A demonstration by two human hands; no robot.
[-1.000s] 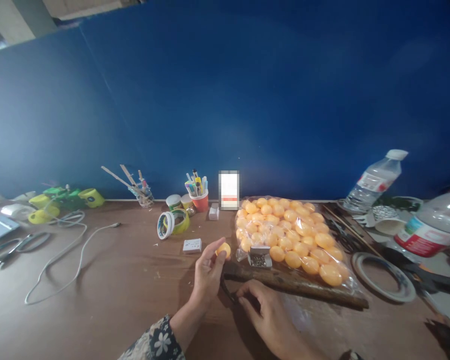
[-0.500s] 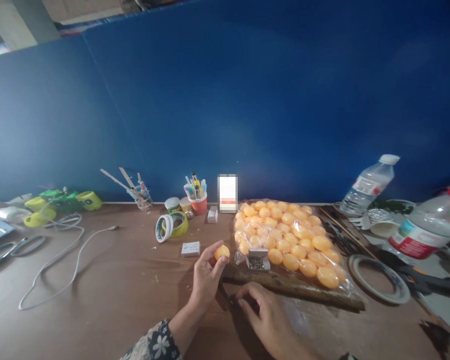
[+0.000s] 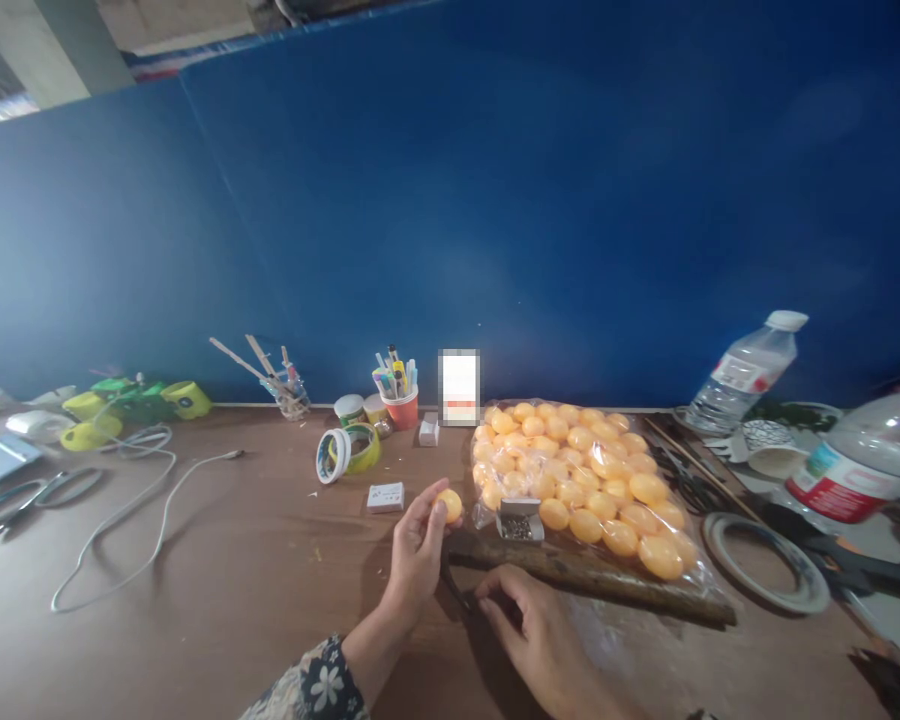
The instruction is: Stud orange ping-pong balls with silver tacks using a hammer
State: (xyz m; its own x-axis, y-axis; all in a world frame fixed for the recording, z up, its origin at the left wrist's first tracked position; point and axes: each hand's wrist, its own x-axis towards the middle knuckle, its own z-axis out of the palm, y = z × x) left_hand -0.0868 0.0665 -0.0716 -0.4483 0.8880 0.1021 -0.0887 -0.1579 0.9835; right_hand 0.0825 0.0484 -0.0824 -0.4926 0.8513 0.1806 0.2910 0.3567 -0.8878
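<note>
My left hand (image 3: 415,550) pinches an orange ping-pong ball (image 3: 449,506) between thumb and fingers, held above the table. To its right, my right hand (image 3: 529,625) is low over the tabletop with thumb and forefinger drawn together; what they grip, if anything, cannot be made out. A thin dark strip (image 3: 455,584) runs from below my left hand to those fingertips. Behind my hands lies a clear plastic bag (image 3: 709,575) full of similar orange balls. A small open box (image 3: 520,526) with tiny metal pieces stands against the bag's front, just behind a brown wooden stick (image 3: 607,578).
A small white box (image 3: 385,497), tape rolls (image 3: 365,448) and a red cup of pens (image 3: 400,408) stand behind my left hand. Leftward lie a white cable (image 3: 166,500) and scissors (image 3: 41,495). At right are a tape ring (image 3: 765,563) and plastic bottles (image 3: 750,365).
The view has shifted slightly, so everything appears a little further right. My left fingers and the ball have turned a little; my right hand has stayed nearly still.
</note>
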